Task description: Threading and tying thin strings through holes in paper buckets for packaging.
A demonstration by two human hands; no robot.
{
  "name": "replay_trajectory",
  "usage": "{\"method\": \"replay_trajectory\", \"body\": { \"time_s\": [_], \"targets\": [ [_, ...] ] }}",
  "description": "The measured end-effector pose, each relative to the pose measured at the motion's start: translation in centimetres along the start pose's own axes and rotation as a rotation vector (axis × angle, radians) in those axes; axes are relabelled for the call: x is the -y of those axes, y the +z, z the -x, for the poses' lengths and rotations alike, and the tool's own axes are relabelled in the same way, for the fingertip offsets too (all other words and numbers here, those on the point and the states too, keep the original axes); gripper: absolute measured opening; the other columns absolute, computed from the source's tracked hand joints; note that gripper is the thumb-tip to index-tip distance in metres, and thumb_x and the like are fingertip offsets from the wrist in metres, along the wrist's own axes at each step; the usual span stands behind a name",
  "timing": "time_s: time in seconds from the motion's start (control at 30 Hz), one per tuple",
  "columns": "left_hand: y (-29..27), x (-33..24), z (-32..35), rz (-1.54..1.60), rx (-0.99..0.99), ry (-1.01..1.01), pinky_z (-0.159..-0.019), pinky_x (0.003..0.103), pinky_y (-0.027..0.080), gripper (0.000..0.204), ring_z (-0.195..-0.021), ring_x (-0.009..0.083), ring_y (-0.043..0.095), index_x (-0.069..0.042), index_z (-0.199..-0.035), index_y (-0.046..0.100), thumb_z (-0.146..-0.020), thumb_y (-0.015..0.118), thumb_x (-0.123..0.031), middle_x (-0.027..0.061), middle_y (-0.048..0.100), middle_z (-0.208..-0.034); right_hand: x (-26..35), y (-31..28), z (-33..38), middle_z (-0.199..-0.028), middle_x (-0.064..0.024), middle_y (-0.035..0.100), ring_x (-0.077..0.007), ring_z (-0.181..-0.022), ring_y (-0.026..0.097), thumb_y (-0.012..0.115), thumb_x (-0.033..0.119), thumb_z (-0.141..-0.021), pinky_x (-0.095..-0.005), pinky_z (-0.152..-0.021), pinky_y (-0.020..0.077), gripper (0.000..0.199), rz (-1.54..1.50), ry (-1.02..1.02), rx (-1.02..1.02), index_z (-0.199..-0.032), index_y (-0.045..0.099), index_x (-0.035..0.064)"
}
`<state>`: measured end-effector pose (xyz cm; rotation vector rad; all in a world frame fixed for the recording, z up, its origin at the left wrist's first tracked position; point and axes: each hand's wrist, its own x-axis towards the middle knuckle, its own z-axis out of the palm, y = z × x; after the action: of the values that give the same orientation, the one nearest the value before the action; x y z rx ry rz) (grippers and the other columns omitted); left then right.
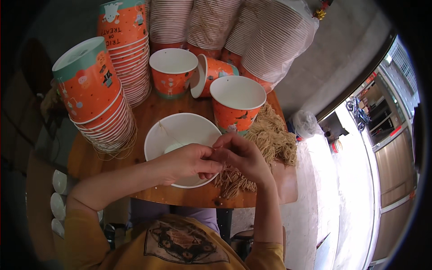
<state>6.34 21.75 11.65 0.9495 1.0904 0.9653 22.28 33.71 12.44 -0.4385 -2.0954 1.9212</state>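
Over the near rim of a white-lined paper bucket (157, 139), my two hands meet with their fingertips together. My left hand (194, 161) is closed, its fingers curled. Thumb and forefinger of my right hand (243, 157) are pinched against it. A thin tan string (168, 132) hangs inside the bucket and runs toward my hands; its end is hidden by the fingers. Just right of the bucket and under my right hand lies a loose heap of tan strings (272, 137). An upright orange bucket (237, 108) stands behind my right hand.
Nested orange buckets with string loops form a leaning stack (92, 85) on the left, beside a taller stack (126, 45). Another bucket (170, 74) stands upright; one (218, 72) lies tipped. Plastic-wrapped stacks (274, 40) line the back. The wooden table (180, 195) curves before me.
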Motion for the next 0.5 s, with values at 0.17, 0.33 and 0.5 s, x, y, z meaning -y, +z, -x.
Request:
{"method": "replay_trajectory", "body": {
  "time_s": [0.17, 0.33, 0.5],
  "targets": [
    [-0.3, 0.1, -0.1, 0.020, 0.031, -0.025, -0.069, 0.023, 0.042, 0.018, -0.072, 0.0072, 0.050, -0.001, -0.097, 0.061, -0.092, 0.062, -0.019, -0.0015, 0.056, -0.080, -1.1, -1.1, 1.0, -0.088, 0.0016, 0.056, -0.0058, -0.079, 0.054, 0.058, 0.008, -0.094, -0.0214, -0.067, 0.0457, 0.008, 0.093, -0.089, -0.115, -0.100, 0.056, 0.0040],
    [-0.1, -0.3, -0.2, -0.013, -0.013, -0.013, -0.069, 0.023, 0.042, 0.017, -0.073, 0.0069, 0.050, -0.002, -0.099, 0.060, -0.093, 0.060, -0.017, -0.0014, 0.056, -0.083, -2.8, -1.4, 2.9, -0.092, -0.0018, 0.054, -0.0088, -0.079, 0.055, 0.064, 0.016, -0.092, -0.0220, -0.069, 0.0461, 0.015, -0.041, -0.259, -0.087, -0.097, 0.057, 0.0036],
    [0.0, 0.0, -0.3, -0.038, -0.023, 0.023, -0.067, 0.022, 0.042, 0.014, -0.074, 0.0062, 0.051, -0.003, -0.096, 0.060, -0.093, 0.059, -0.016, -0.0017, 0.057, -0.084, -1.6, 1.6, 4.2, -0.093, -0.0050, 0.055, -0.0111, -0.076, 0.059, 0.071, 0.011, -0.085, -0.0221, -0.064, 0.0473, 0.015, 0.422, -0.384, -0.308, -0.092, 0.060, 0.0022]
  ]
}}
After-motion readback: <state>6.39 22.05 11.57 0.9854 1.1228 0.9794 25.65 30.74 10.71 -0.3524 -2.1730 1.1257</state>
